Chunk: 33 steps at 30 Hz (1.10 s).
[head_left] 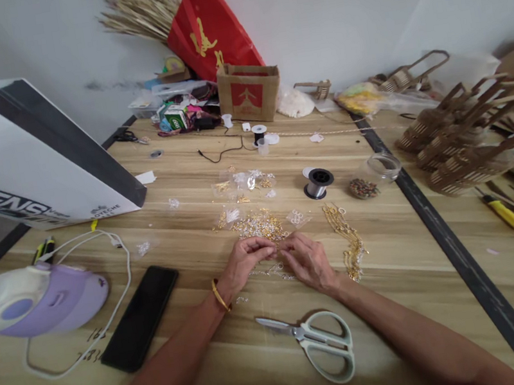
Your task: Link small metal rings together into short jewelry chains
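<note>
My left hand (247, 260) and my right hand (309, 261) meet over the wooden table, fingertips pinched close together. Whatever lies between the fingers is too small to make out. Just beyond them spreads a pile of gold and silver jewellery findings (257, 225). A silver chain (269, 271) lies partly hidden below the fingers. To the right of my right hand rests a bunch of gold chains (350, 239). Scissors (322, 341) with pale handles lie nearer to me, their blades pointing left. A small bag of rings (297, 217) sits behind my right hand.
On the left are a black phone (140, 318), a white cable (128, 265), a purple-and-white device (59, 298) and a large box (36, 156). A wire spool (318, 183) and a glass jar (384, 167) stand at right, with woven baskets (459, 147) beyond. A paper bag (250, 93) is at the back.
</note>
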Motion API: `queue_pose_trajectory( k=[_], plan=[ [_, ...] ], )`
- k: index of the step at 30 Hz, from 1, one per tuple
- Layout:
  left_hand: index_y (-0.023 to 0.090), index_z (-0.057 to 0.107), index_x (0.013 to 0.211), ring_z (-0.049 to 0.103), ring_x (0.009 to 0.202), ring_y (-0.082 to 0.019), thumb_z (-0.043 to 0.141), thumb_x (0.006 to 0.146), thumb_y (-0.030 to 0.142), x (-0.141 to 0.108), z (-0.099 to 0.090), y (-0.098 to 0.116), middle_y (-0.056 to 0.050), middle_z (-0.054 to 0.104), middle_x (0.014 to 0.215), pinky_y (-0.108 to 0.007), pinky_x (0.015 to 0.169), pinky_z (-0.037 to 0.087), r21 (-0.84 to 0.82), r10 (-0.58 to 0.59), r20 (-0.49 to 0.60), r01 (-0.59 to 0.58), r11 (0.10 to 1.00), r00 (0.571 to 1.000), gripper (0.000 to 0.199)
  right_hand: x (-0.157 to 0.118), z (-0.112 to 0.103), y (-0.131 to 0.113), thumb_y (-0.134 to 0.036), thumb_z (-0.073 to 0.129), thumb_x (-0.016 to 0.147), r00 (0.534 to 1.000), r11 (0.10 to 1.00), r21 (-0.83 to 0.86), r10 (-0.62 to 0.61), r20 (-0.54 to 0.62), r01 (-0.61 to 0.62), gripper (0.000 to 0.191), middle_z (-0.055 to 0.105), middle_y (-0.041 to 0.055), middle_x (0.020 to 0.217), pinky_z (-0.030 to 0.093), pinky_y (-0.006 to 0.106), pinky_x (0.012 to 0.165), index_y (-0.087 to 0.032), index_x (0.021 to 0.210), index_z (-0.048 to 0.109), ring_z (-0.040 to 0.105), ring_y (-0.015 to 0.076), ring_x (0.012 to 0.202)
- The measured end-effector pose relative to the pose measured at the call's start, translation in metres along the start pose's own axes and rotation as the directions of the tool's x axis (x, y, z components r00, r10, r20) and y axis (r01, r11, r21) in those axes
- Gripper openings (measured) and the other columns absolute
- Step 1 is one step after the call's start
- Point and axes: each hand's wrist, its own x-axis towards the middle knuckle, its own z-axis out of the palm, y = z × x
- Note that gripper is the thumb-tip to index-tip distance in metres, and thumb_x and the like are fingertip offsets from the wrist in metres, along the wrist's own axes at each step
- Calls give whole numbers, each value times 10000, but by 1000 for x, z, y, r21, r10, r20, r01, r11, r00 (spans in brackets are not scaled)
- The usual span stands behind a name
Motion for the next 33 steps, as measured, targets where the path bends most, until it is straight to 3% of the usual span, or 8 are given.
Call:
queue_pose_trajectory(
  k=[33],
  plan=[
    [131,702,748,626,682,-145,763,617,236,-1,1,4,-25,700,701,-267,716,490,31,9,-23,-8,999,1000,179,0,0,0,-199,503,901,1000,1000,6,-8,-5,8,75,627,51,828,504,282,651,-212,934,569,607,169,752]
  ],
)
